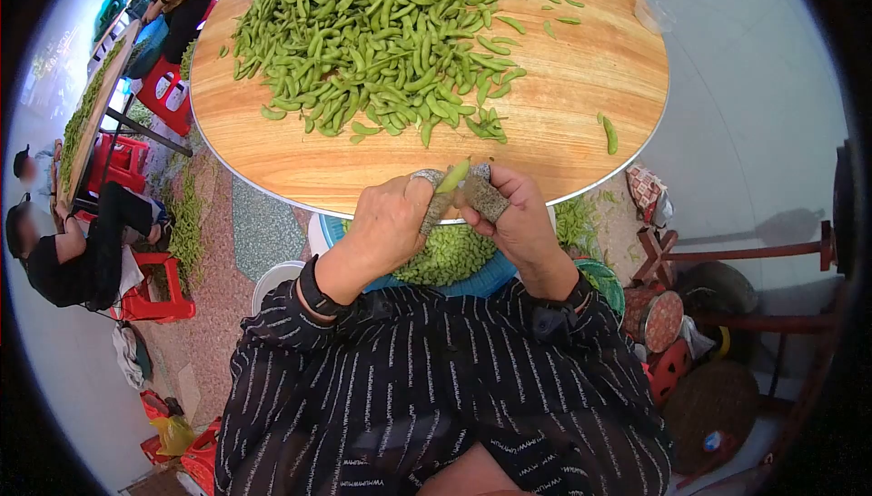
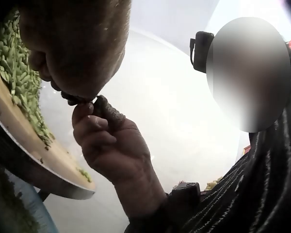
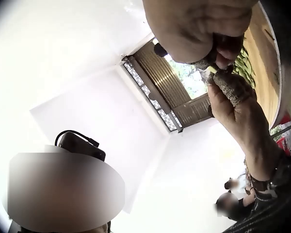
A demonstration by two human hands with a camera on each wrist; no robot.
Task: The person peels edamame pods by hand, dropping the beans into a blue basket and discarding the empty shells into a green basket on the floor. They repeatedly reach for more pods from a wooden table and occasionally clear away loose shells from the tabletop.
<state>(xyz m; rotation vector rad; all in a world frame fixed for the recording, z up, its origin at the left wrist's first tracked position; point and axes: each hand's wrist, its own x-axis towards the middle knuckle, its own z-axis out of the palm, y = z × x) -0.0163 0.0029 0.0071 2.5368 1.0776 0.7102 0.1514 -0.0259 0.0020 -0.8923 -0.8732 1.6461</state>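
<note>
Just over the table's near edge, both hands meet at a green edamame pod [image 1: 453, 176]. My left hand [image 1: 386, 219] pinches the pod between its thumb and curled fingers, and a grey speckled wrap covers the thumb. My right hand [image 1: 525, 223] has its fingers curled in at the pod's other side, its wrapped thumb [image 1: 486, 198] close against it. In the left wrist view, the right hand [image 2: 116, 150] meets the left at the fingertips. Under the hands, a blue basin [image 1: 495, 275] holds shelled green beans [image 1: 443, 255].
A large pile of pods [image 1: 381, 33] covers the far part of the round wooden table [image 1: 590, 69]. One stray pod [image 1: 609, 135] lies near its right edge. Red stools [image 1: 163, 287] and other people stand or sit at left. A wooden frame [image 1: 736, 255] is at right.
</note>
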